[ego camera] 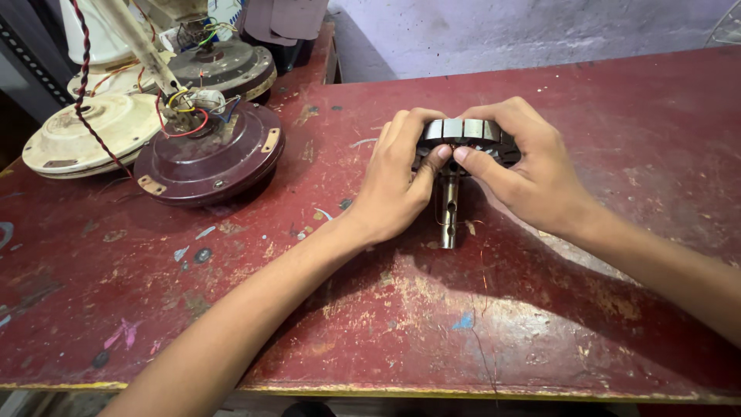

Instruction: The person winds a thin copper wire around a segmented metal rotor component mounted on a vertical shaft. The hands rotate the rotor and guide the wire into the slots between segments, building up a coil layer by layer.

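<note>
Now both my hands clamp the motor core (467,133), left hand (397,181) and right hand (532,166) steadying it upright. Its shaft (448,212) points toward me on the worktop (540,324).

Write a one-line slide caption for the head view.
Left hand and right hand grip a ring-shaped fan stator with shaft on a worn red table.

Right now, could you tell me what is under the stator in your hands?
A metal shaft sticks out below the stator and lies on the red table. Both thumbs cover where they join.
</note>
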